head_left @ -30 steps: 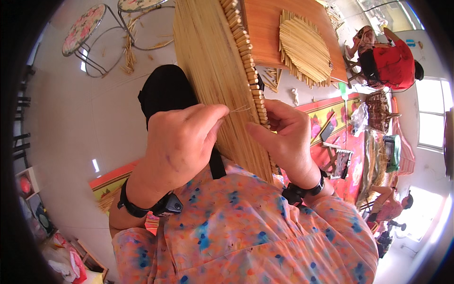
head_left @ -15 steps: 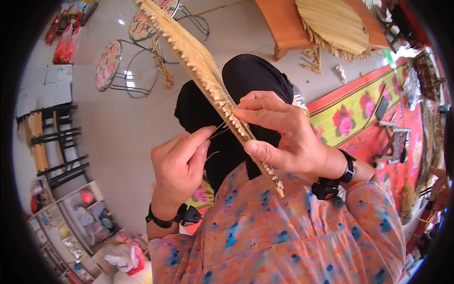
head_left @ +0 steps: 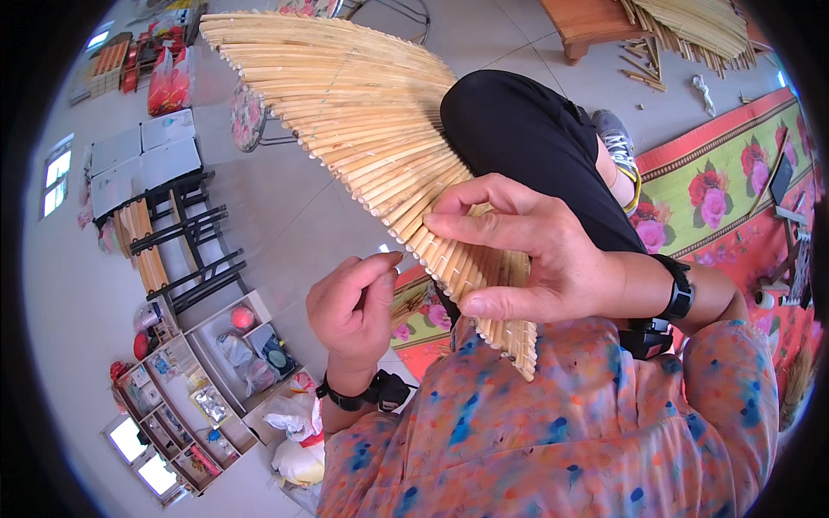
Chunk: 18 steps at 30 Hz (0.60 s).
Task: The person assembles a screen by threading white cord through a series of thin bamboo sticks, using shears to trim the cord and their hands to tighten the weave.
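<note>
The reed mat (head_left: pixel 345 108) rests by a black-trousered knee (head_left: pixel 492 108), its stalks (head_left: pixel 380 155) already joined in a row, the right hand (head_left: pixel 553 250) spread on it, the left hand (head_left: pixel 350 306) pinched together, and I can't tell what's left.

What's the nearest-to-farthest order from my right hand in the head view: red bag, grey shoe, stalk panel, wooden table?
1. Stalk panel: touching the right hand.
2. Grey shoe: upper right.
3. Wooden table: top edge.
4. Red bag: far upper left.
</note>
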Each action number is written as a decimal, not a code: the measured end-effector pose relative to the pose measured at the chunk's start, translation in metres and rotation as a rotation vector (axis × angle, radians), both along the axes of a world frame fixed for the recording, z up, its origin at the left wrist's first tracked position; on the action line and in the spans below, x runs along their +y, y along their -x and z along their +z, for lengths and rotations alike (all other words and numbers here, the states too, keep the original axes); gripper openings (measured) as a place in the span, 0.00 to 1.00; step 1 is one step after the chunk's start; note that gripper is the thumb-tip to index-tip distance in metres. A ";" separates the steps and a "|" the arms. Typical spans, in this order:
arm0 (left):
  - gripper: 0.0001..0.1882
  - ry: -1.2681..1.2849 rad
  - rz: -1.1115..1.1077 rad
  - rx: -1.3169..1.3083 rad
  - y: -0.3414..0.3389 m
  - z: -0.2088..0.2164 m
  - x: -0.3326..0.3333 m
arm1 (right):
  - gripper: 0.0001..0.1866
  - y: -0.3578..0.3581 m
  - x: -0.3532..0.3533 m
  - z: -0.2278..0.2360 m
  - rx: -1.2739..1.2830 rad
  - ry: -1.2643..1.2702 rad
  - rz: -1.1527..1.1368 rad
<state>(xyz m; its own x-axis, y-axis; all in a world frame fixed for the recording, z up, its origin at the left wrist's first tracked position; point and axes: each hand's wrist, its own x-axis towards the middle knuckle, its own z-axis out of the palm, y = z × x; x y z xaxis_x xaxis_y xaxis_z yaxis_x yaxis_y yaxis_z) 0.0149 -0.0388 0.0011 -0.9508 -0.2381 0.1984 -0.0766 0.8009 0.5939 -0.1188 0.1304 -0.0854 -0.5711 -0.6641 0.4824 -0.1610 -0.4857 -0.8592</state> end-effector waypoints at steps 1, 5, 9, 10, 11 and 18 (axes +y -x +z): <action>0.07 -0.013 0.009 -0.001 0.000 -0.001 0.001 | 0.30 0.000 0.000 0.000 -0.002 0.005 0.001; 0.07 -0.045 0.023 0.036 0.001 -0.006 0.004 | 0.30 0.001 -0.001 -0.001 -0.019 0.011 0.013; 0.07 -0.004 0.002 0.035 0.003 -0.006 0.002 | 0.33 0.002 0.003 0.001 -0.012 -0.045 0.075; 0.07 0.023 -0.005 0.027 0.004 -0.006 0.001 | 0.35 0.002 0.004 0.001 -0.010 -0.066 0.105; 0.07 0.018 -0.018 0.039 0.004 -0.006 0.000 | 0.35 0.002 0.004 0.000 -0.005 -0.070 0.103; 0.06 0.021 -0.056 0.083 0.005 -0.009 -0.003 | 0.36 -0.001 0.003 0.002 0.024 -0.082 0.102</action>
<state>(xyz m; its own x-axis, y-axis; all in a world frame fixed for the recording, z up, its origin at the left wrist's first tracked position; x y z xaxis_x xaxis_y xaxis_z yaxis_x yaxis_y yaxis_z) 0.0095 -0.0413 -0.0075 -0.9426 -0.1804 0.2810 0.0168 0.8148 0.5795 -0.1181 0.1336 -0.0838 -0.4874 -0.7560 0.4370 -0.1352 -0.4291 -0.8931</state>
